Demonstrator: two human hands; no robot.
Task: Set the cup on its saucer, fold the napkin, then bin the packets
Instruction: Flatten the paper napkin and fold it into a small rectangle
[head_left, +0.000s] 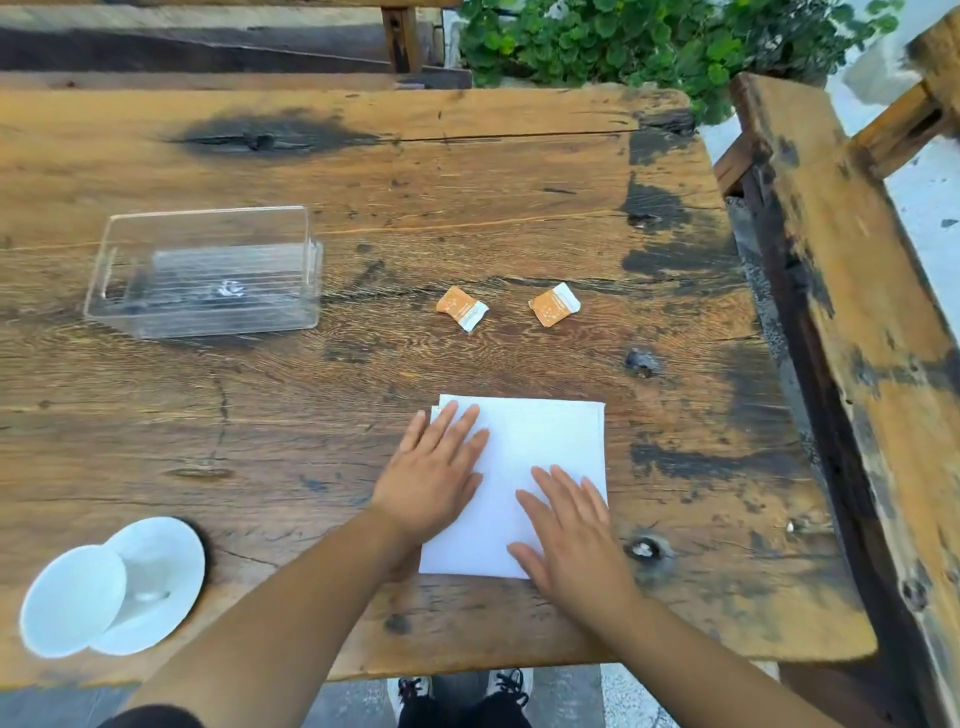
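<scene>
Pressing down flat, both hands rest on the white napkin (545, 457) near the front edge of the wooden table (363, 171). The left hand (434, 475) lies on the napkin's left side with its fingers spread a little and pointing away. The right hand (569, 530) lies open on the near right part. Neither hand grips anything; the palms are just pushing down.

The napkin looks folded already, because thin layers peek out at its far left corner. I think the job now is to make the fold neat. To do it well, the hands should slide out from the middle to the edges, so no bumps stay. The corners should line up before the crease is pushed hard.

The cup (72, 600) sits at the near left, and it seems to be on the saucer (166, 571), a bit off to one side. Two orange packets (462, 307) lie apart just past the napkin. The clear box (202, 270) at the far left is empty, so the packets go in there next, I think.
</scene>
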